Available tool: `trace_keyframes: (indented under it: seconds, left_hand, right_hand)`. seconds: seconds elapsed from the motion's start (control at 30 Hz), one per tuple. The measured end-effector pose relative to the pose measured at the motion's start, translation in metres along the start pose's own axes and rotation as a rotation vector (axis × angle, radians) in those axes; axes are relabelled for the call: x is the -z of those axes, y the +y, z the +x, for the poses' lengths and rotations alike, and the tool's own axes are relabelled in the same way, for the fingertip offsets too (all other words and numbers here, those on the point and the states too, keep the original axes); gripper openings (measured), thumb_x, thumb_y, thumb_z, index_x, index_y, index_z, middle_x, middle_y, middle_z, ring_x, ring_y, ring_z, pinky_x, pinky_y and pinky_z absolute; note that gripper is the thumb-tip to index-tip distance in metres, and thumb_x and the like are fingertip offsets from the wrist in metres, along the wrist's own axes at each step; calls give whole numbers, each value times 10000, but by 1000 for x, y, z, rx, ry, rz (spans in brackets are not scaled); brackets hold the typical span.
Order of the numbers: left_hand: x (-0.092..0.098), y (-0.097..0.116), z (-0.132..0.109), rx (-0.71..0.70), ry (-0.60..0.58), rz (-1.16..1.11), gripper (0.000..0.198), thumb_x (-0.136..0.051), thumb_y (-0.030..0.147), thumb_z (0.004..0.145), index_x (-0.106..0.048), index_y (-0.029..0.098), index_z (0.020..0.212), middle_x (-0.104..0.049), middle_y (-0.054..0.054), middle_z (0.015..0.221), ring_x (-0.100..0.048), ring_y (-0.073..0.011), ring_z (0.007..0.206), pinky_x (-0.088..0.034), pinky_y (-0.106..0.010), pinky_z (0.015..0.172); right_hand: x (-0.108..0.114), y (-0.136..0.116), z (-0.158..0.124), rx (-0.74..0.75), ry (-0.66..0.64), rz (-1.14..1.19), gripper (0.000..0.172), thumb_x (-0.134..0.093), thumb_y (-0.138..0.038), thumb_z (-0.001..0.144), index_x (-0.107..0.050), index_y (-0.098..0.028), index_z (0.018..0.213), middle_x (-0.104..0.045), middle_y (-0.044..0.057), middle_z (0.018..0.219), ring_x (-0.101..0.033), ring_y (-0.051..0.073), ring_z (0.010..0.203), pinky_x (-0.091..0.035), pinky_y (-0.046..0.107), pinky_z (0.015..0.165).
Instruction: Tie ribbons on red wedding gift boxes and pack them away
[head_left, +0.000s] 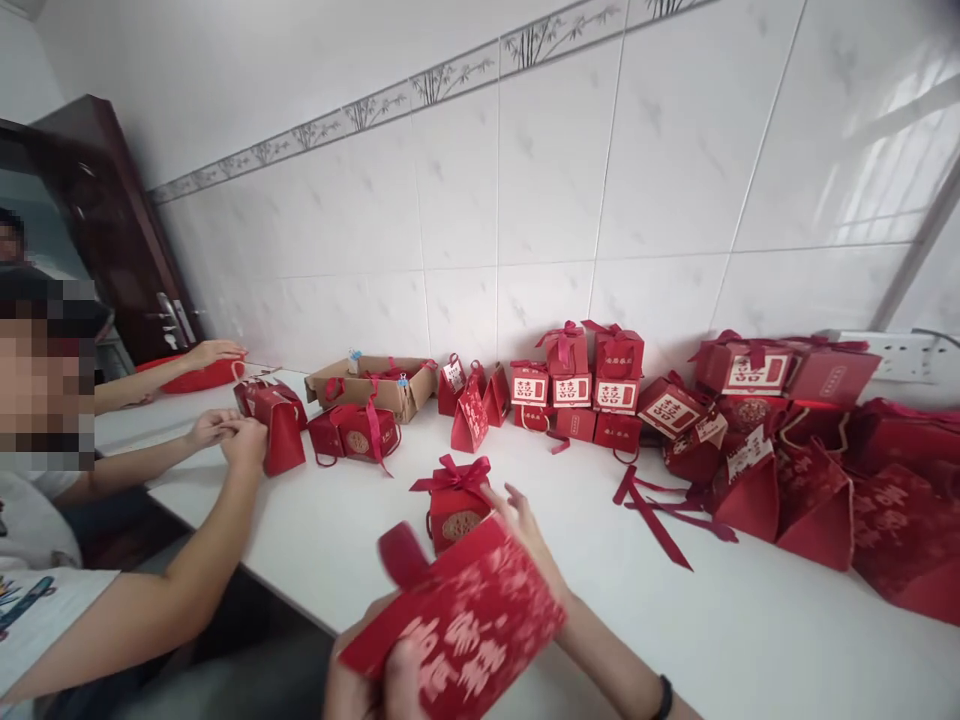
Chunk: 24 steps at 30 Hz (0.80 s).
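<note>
flattened red paper box (457,625), pale print, pinched at its lower edge by left hand (386,690); right hand (529,530) fingers spread behind it; ribboned red cube (455,510) on white bench (750,630).

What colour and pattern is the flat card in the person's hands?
The flat card is red with pale pink printed marks; head view.
</note>
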<state>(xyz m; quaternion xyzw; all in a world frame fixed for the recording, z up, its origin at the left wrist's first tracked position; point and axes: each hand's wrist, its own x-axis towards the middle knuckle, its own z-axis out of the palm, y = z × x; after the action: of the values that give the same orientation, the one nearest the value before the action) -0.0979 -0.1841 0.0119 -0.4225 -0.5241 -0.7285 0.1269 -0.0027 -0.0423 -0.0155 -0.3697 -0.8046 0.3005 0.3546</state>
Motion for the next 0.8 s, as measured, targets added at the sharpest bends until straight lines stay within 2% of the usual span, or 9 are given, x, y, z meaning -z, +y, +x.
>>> trace_keyframes:
  seconds: [0.13, 0.27, 0.33, 0.4, 0.47, 0.53, 0.67, 0.73, 0.8]
  left_hand:
    - [-70, 7, -5, -283, 17, -112, 279, -538, 157, 841, -591, 233, 1104, -720, -55, 871, -691, -176, 706, -567, -228, 563]
    - [-151, 20, -13, -461, -247, -249, 307, -486, 196, 898, -530, 217, 1201, -697, -89, 1068, -694, -185, 882, -582, -245, 721]
    - [-178, 22, -26, -399, -409, -270, 328, -464, 200, 906, -518, 218, 1229, -655, -87, 1168, -670, -192, 978, -569, -255, 795]
    - [-193, 19, -46, -262, -645, -278, 382, -436, 231, 917, -474, 221, 1297, -571, -86, 1291, -620, -202, 1086, -548, -278, 861]
    - [-197, 12, -66, -176, -897, -323, 430, -415, 275, 920, -436, 216, 1345, -499, -88, 1367, -550, -220, 1184, -511, -316, 938]
    - [-199, 4, -77, -173, -1024, -410, 385, -386, 299, 920, -527, 201, 1265, -560, -95, 1298, -546, -230, 1182, -490, -338, 962]
    - [-210, -6, -68, -114, -803, -359, 278, -400, 343, 904, -630, 198, 961, -648, -94, 1026, -586, -233, 1042, -474, -379, 934]
    - [-218, -8, -61, -19, -745, -311, 281, -470, 364, 874, -572, 202, 1079, -587, -98, 1156, -530, -239, 1121, -431, -391, 978]
    - [-220, -10, -60, 125, -848, -348, 381, -519, 364, 856, -486, 220, 1207, -539, -89, 1244, -508, -225, 1156, -426, -357, 978]
  right_hand:
    - [65, 21, -21, -36, 326, 321, 393, -385, -455, 902, -463, -197, 1188, -522, 119, 1193, -545, 237, 1095, -468, 403, 932]
    - [120, 60, -53, -69, 698, 309, 434, -380, -485, 907, -371, -241, 1266, -419, 115, 1347, -424, 256, 1252, -399, 450, 1005]
    - [133, 78, -69, -1, 662, 265, 536, -423, -483, 892, -269, -257, 1354, -286, 117, 1454, -314, 260, 1344, -331, 472, 1064]
    - [138, 91, -81, 74, 476, 231, 641, -461, -480, 874, -187, -256, 1408, -225, 119, 1495, -263, 258, 1376, -306, 471, 1086]
    - [142, 98, -87, 67, 315, 209, 672, -515, -442, 852, -204, -234, 1410, -300, 130, 1467, -331, 255, 1343, -332, 451, 1075]
    - [147, 100, -89, 4, 296, 200, 561, -539, -373, 841, -333, -200, 1334, -477, 131, 1334, -481, 241, 1216, -395, 418, 1024]
    - [164, 100, -86, -76, 356, 254, 231, -517, -290, 819, -536, -172, 1017, -640, 56, 947, -605, 198, 884, -493, 337, 819]
    - [171, 101, -85, -90, 313, 322, 171, -534, -281, 786, -556, -171, 915, -623, 33, 861, -591, 184, 801, -491, 311, 738]
    - [177, 102, -87, -114, 252, 411, 139, -544, -277, 764, -558, -171, 852, -603, 16, 801, -573, 168, 741, -479, 291, 678]
